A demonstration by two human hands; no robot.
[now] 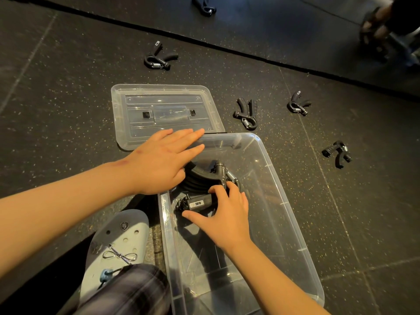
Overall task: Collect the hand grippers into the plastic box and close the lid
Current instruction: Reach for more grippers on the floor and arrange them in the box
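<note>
In the head view the clear plastic box [276,171] stands open on the floor [68,87], filling the lower centre and right of the frame, and it already holds a small heap of black grippers [202,176] at its upper left end; at least two, though the exact count is hard to tell. The right hand [227,214] reaches into the box, its fingers [217,190] and thumb curled round a labelled gripper [197,203] that lies against the heap. The left hand [163,160] lies flat with straight, released fingers over the box's upper left corner, grasping nothing. The lid [163,110] lies off the box, flat on the floor just above it, touching or nearly touching its rim. Four loose grippers [246,114] wait on the floor, one upper left of the lid and three right of the box, and a fifth [204,6] shows at the top edge. So the collecting looks less than half done, and the lid is not yet closed.
</note>
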